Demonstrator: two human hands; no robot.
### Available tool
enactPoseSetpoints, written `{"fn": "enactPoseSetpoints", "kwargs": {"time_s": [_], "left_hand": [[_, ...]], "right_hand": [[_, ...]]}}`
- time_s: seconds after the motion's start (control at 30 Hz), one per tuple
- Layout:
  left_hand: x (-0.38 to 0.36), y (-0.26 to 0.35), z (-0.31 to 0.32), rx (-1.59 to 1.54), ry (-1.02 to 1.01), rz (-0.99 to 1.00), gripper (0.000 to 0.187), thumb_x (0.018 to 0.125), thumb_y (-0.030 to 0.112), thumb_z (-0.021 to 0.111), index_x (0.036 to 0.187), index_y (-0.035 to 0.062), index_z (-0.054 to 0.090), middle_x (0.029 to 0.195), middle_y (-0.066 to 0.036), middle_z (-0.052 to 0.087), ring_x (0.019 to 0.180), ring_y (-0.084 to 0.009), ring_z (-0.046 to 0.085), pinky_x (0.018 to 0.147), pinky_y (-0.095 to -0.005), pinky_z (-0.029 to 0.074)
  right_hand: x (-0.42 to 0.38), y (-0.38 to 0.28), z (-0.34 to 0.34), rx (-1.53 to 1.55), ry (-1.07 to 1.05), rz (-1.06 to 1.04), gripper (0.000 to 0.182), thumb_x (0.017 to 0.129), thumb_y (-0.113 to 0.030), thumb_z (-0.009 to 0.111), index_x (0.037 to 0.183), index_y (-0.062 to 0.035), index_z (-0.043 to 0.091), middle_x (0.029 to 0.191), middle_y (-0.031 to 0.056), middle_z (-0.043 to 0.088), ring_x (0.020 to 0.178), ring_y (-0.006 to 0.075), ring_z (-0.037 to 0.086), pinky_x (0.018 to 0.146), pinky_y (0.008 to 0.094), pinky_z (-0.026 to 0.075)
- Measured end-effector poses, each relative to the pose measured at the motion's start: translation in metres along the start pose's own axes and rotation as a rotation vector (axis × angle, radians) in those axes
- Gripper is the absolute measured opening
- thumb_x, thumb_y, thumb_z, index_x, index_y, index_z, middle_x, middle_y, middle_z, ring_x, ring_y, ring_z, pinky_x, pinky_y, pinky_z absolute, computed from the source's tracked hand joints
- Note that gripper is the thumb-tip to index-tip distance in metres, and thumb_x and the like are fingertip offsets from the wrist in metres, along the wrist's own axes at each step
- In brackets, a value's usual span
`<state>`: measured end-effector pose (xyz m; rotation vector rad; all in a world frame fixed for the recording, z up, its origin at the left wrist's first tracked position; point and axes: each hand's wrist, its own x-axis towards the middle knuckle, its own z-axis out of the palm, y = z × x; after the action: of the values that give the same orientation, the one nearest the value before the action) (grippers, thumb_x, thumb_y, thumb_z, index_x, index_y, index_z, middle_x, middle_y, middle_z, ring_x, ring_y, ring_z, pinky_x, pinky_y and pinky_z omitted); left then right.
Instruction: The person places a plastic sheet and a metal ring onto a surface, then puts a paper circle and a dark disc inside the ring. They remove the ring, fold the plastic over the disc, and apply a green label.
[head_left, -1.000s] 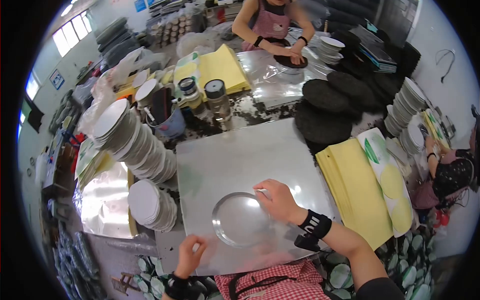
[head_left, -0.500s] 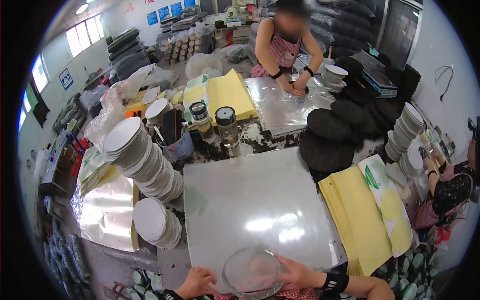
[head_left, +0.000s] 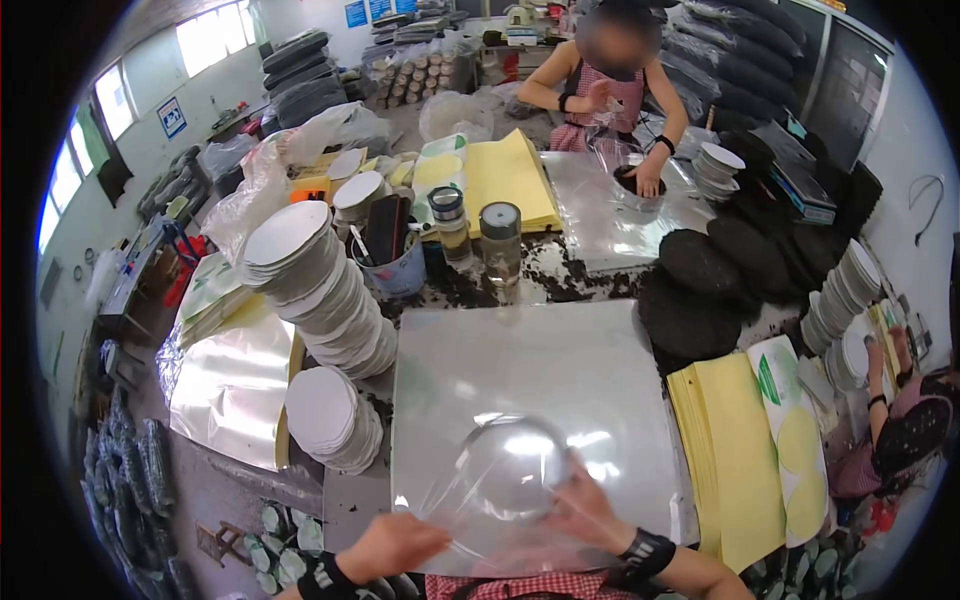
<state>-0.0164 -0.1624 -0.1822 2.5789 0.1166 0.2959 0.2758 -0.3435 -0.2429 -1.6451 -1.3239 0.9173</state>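
A clear round ring (head_left: 467,452), partly blurred, sits over the front half of the shiny pale board (head_left: 450,370). Thin clear plastic film (head_left: 455,515) stretches across and beside it, hard to make out. My left hand (head_left: 395,545) is at the board's front left edge, its fingers pressed together on what looks like the film's edge. My right hand (head_left: 585,505) grips the ring's right side, fingers blurred by motion.
Left stand stacks of white discs (head_left: 325,405); right lie yellow sheets (head_left: 735,450) and dark round cakes (head_left: 690,315). Two jars (head_left: 500,250) and a pen cup (head_left: 395,275) are beyond the board. Opposite, a co-worker's hand (head_left: 648,178) presses a dark disc; another person works at right.
The ring has moved forward from the board's front edge onto the board. Both hands have shifted, with film now visible between them. The co-worker opposite has raised one hand with clear plastic.
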Motion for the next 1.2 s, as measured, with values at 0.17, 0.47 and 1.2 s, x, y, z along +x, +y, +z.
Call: {"fn": "enactPoseSetpoints", "kwargs": {"time_s": [0.17, 0.47, 1.2], "left_hand": [[0.01, -0.017, 0.013, 0.06, -0.173, -0.245, 0.012, 0.085, 0.015, 0.071, 0.096, 0.0117, 0.068, 0.097, -0.004, 0.073, 0.086, -0.0279, 0.069, 0.076, -0.0387, 0.055], [-0.012, -0.11, -0.023, 0.861, 0.364, -0.566, 0.046, 0.086, 0.011, 0.068, 0.128, -0.0073, 0.056, 0.127, -0.024, 0.063, 0.118, -0.0385, 0.062, 0.091, -0.0452, 0.052], [0.011, -0.059, -0.043, 0.606, 0.516, -0.678, 0.015, 0.086, 0.017, 0.07, 0.098, 0.0085, 0.069, 0.071, -0.01, 0.068, 0.063, -0.0303, 0.067, 0.055, -0.042, 0.049]], "right_hand": [[-0.007, 0.048, -0.011, -0.613, 0.24, -0.232, 0.046, 0.091, -0.03, 0.071, 0.128, -0.005, 0.061, 0.129, 0.0208, 0.059, 0.118, 0.0282, 0.058, 0.096, 0.0423, 0.05], [-0.148, 0.022, -0.078, -0.573, -0.296, -0.478, 0.066, 0.091, -0.031, 0.071, 0.149, -0.0164, 0.044, 0.135, 0.0166, 0.059, 0.115, 0.0273, 0.063, 0.101, 0.0439, 0.046], [0.017, 0.061, -0.261, -0.488, 0.85, -0.104, 0.033, 0.102, -0.01, 0.05, 0.131, 0.0024, 0.059, 0.118, 0.0195, 0.067, 0.108, 0.0301, 0.063, 0.096, 0.0348, 0.047]]}}
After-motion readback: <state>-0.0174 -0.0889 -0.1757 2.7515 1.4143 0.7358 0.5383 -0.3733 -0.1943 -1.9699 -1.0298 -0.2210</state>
